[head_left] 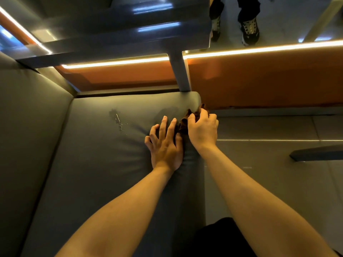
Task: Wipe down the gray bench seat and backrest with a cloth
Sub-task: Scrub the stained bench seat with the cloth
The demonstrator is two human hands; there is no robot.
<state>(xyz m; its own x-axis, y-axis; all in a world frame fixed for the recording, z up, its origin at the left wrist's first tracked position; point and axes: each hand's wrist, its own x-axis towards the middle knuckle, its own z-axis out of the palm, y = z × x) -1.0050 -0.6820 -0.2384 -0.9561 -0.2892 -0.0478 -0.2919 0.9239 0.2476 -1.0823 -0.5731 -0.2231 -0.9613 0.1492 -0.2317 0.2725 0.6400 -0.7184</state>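
The gray bench seat (96, 164) fills the lower left, with its padded backrest (27, 127) rising along the left side. A small wet spill (118, 121) glistens on the seat near the far end. My right hand (203, 131) grips a bunched dark brown cloth (185, 121) at the seat's far right edge. Just left of the cloth, my left hand (165, 145) presses flat on the cushion with fingers spread, denting it.
A gray table (120, 34) on a metal leg (180, 71) overhangs the far end of the bench. An orange panel (259, 80) with a light strip runs behind. Tiled floor (269, 173) lies to the right. Another person's shoes (249, 30) stand at top right.
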